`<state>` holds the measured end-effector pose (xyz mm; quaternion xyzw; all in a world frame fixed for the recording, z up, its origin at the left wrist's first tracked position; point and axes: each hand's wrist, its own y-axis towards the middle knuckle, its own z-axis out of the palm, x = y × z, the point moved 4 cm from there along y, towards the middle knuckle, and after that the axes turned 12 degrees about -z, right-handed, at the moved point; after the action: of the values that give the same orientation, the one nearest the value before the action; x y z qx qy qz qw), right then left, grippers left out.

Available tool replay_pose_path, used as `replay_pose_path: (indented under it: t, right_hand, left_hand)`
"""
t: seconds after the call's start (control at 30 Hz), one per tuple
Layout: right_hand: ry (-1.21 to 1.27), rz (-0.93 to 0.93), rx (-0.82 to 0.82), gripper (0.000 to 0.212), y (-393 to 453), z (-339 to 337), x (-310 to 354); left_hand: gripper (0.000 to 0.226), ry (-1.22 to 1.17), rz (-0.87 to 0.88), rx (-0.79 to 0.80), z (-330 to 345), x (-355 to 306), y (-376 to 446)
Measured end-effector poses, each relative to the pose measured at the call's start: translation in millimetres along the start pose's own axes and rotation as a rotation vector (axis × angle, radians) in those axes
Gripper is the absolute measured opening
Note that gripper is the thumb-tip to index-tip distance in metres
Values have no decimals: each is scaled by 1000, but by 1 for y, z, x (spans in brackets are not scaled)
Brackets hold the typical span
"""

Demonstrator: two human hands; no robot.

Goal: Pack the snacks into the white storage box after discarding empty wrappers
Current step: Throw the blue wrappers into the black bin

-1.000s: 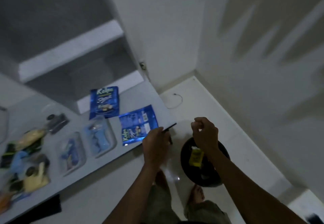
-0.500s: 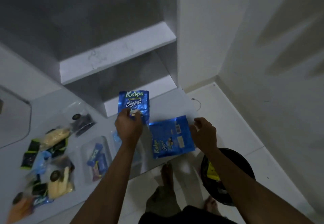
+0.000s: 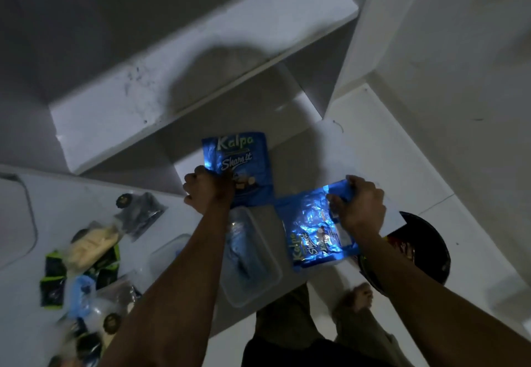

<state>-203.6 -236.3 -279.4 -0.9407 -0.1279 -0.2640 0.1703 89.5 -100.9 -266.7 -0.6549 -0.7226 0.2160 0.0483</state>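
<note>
Two blue Kalpa pouches lie on the white worktop [image 3: 178, 220]: the left hand [image 3: 208, 190] grips the upright pouch [image 3: 240, 170], the right hand [image 3: 360, 204] pinches the crumpled pouch [image 3: 311, 231]. Two clear tubs [image 3: 253, 263] sit nearby; a black bin [image 3: 425, 254] stands on the tiled floor.

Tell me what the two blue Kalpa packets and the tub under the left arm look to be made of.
Right-hand packet: likely metallised foil film, with bright crinkled glints. Left-hand packet: the same glossy printed film, flatter. Tub: probably translucent plastic, its contents showing blurrily through.
</note>
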Motion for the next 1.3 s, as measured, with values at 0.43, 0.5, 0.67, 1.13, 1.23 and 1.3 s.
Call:
replay_pose_path:
  t: [0.43,0.5,0.67,1.13,1.23,1.3]
  right_hand:
    - [68,28,-87,30,0,3,-1]
    - [125,22,-111,22,-2,-3,-3]
    - [278,-44,-219,31,-9,-50,-3]
    - [376,-59,-628,27,-83,-247,-147]
    - [325,-11,-642,26,-106,-259,-202]
    - [300,40,-621,27,-122,-259,-235]
  left_hand:
    - [66,-27,-15,39,5,-4,16]
    - [49,-47,-7,36,1,-6,15]
    - [23,-312,56,24,-20,-18,-16]
    - [21,-702,516,-2,-15,-40,-284]
    - [20,-659,500,80,24,-32,-350]
    - [21,-561,466,134,56,-27,-384]
